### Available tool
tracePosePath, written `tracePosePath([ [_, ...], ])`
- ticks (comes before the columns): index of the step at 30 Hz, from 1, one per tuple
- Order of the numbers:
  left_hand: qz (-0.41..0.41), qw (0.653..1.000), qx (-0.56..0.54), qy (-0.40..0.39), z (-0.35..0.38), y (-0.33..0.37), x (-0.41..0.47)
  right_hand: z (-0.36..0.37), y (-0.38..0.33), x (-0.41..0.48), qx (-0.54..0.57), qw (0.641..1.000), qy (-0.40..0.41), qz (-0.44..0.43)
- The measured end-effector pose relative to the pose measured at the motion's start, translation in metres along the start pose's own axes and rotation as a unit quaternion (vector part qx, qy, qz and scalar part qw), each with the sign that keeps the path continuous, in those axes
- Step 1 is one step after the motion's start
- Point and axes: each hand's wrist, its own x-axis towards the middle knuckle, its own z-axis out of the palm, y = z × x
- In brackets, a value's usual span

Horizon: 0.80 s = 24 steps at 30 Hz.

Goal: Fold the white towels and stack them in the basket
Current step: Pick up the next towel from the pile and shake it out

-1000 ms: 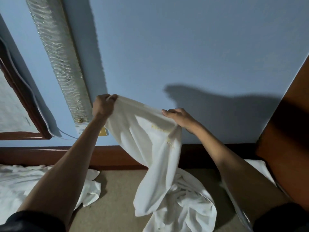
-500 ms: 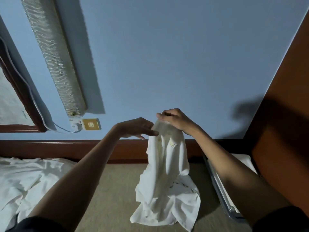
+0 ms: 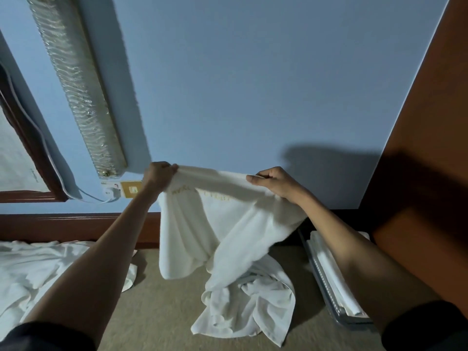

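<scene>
Grip: left hand (image 3: 158,174) and right hand (image 3: 272,182) both pinch our towel's (image 3: 215,224) top edge.
Change: hands parted (were almost touching); edge taut between, rest hanging below.
Meaning: we can fold.

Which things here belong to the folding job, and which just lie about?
Job: white cloth towel held by left hand and right hand; crumpled white towel pile; grey plastic basket holding folded white towels.
Idle: ribbed glass wall lamp; gold socket plate; white cable.

A home or guest room is indicated; a blue wall (image 3: 253,84) and wooden skirting (image 3: 76,225) are seen beyond the left hand (image 3: 158,174). Carpet (image 3: 162,312) is laid below it.
</scene>
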Motion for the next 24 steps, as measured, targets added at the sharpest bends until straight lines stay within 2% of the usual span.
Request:
tracePosePath([
  [1,0.011,0.996,0.077,-0.031,0.000,0.001,-0.004,0.000,-0.002,0.001,-0.002,1.000,-0.002,-0.020],
  [3,0.048,0.972,0.155,-0.171,0.004,0.012,-0.021,0.005,-0.012,0.005,-0.009,0.999,-0.008,-0.053],
  [5,0.081,0.928,0.138,-0.338,0.016,0.031,-0.044,0.014,-0.026,0.008,-0.022,0.997,-0.026,-0.068],
  [7,0.109,0.901,0.099,-0.409,0.028,0.045,-0.060,0.022,-0.036,0.011,-0.031,0.996,-0.043,-0.067],
  [11,0.134,0.909,-0.001,-0.395,0.023,0.043,-0.056,0.017,-0.030,0.010,-0.074,0.995,-0.047,-0.048],
  [16,0.117,0.919,-0.094,-0.364,0.003,0.024,-0.035,-0.002,-0.009,0.003,-0.096,0.993,-0.064,0.002],
  [18,0.110,0.921,-0.093,-0.363,0.003,0.026,-0.038,-0.006,-0.007,0.001,-0.096,0.993,-0.066,0.002],
  [22,0.140,0.901,-0.083,-0.401,0.027,0.047,-0.063,-0.004,-0.019,0.003,-0.067,0.996,-0.046,-0.039],
  [24,0.162,0.898,-0.097,-0.397,0.038,0.055,-0.069,-0.005,-0.024,0.005,-0.061,0.996,-0.050,-0.044],
])
